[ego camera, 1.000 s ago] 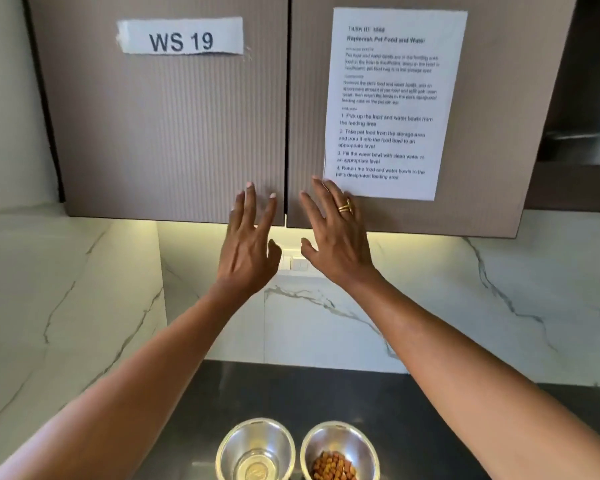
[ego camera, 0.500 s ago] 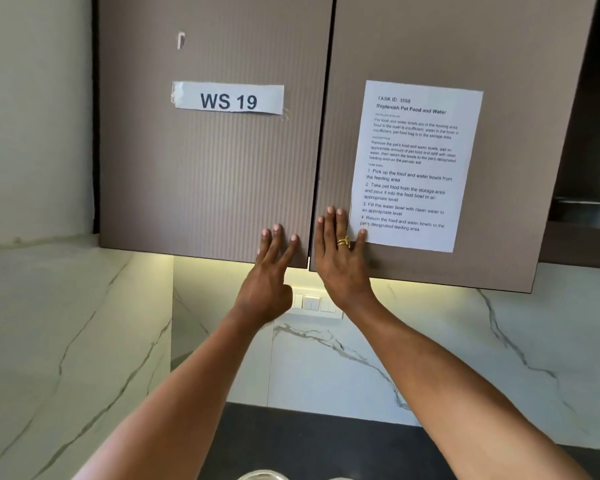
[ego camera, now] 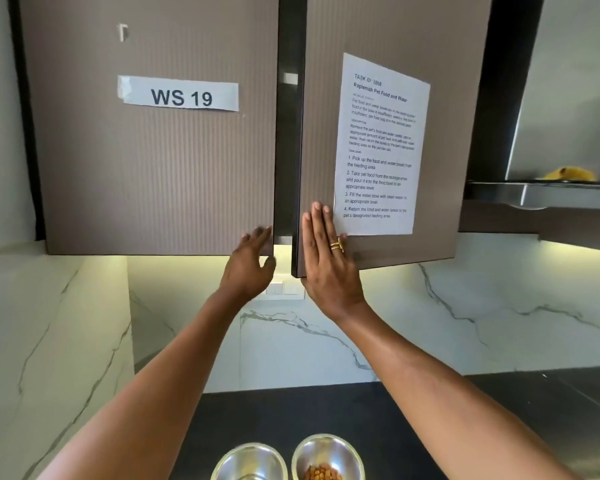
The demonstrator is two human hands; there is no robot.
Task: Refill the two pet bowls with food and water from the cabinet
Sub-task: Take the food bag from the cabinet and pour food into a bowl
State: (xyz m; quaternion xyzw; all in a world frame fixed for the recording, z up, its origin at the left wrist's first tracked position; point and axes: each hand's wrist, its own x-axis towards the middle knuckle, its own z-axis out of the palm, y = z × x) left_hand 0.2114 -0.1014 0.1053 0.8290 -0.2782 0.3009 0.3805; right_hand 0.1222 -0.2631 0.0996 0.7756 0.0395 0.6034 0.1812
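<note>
Right door (ego camera: 451,140), ajar, is pressed by right hand (ego camera: 326,261), fingers together. Left door (ego camera: 153,185) is touched by left hand (ego camera: 248,268), fingers apart.

Two bowls (ego camera: 286,460) side by side on counter (ego camera: 430,427), cabinet doors (ego camera: 160,168) above (right one (ego camera: 378,36) ajar), hands (ego camera: 329,258) at gap.

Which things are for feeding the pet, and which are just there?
For the job: brown ribbed left cabinet door; brown ribbed right cabinet door, ajar; shiny steel bowl holding brown kibble; shiny steel bowl beside it.
Just there: white WS 19 label; white printed instruction sheet; yellow thing on steel hood; white wall switches.
</note>
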